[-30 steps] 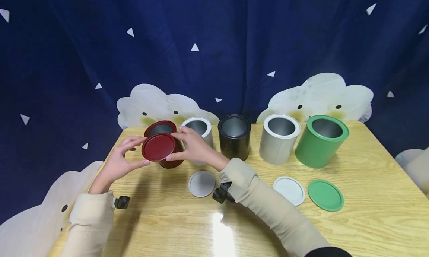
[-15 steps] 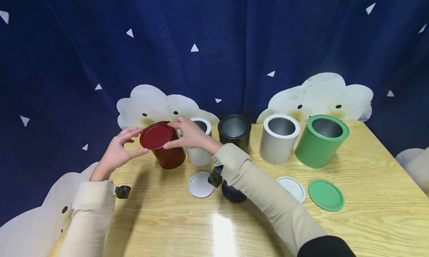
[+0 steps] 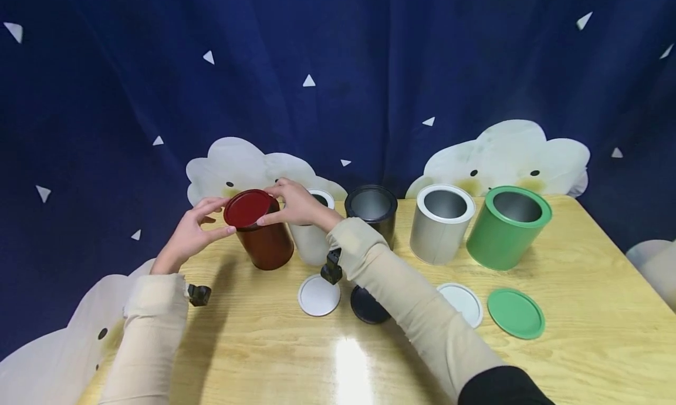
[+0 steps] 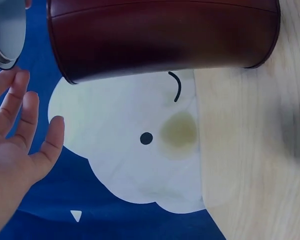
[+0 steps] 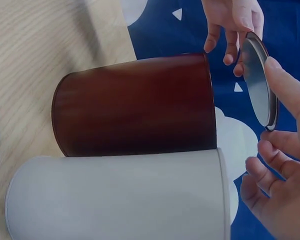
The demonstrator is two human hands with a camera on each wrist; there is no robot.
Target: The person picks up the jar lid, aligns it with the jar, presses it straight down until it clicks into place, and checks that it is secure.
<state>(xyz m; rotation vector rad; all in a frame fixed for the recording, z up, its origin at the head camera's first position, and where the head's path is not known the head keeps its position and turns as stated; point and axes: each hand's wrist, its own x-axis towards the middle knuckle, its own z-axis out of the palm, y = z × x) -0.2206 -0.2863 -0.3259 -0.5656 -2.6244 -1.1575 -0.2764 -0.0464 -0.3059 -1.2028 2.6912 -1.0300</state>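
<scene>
A dark red lid [image 3: 247,208] is held by its rim between my two hands, over the mouth of the dark red can [image 3: 266,246]. My left hand [image 3: 192,235] pinches the lid's left side with thumb and fingertips. On the opposite side my right hand [image 3: 301,205] grips the rim, thumb nearer the front. The right wrist view shows a gap between the can's top edge and the lid [image 5: 255,80], whose pale metallic underside faces the can. In the left wrist view, part of the lid is cut off at the frame's edge.
Right of the red can stand a white can [image 3: 311,243], a black can [image 3: 388,229], another white can [image 3: 438,235] and a green can [image 3: 502,240], all uncovered. Before them lie a white lid [image 3: 319,296], a black lid [image 3: 367,306], a second white lid [image 3: 467,306] and a green lid [image 3: 516,314].
Both hands have carried the red lid upward and back, from in front of the red can to over its mouth. The other cans and lids stay put.
</scene>
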